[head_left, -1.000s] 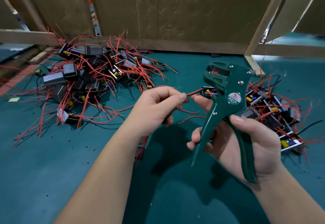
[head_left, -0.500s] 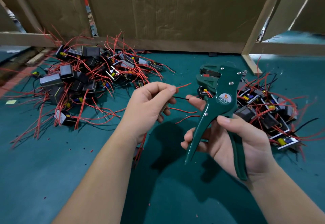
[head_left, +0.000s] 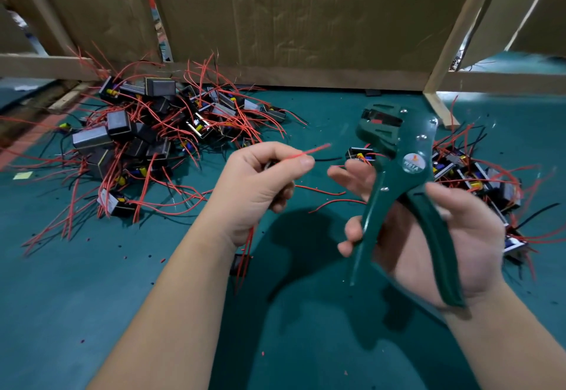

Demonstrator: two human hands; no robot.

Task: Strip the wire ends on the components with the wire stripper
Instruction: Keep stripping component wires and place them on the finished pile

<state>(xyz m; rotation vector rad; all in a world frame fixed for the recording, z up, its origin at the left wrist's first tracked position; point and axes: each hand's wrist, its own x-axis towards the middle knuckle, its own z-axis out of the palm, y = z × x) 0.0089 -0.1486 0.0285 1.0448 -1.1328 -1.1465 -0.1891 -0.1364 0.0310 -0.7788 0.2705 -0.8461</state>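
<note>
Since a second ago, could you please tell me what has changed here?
The left hand now pinches a red wire whose free end points toward the wire stripper, apart from it; earlier a red wire ran taut to the component. The right hand still holds the stripper, handles spread.

Red wire (head_left: 309,151), pinched in left hand (head_left: 260,187): a second ago taut to the component (head_left: 357,154) beside the wire stripper (head_left: 398,144); now its free end juts up-right, blurred.

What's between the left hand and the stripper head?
Head view: the red wire that the left hand pinches juts toward the stripper; past its tip, only mat.
</note>
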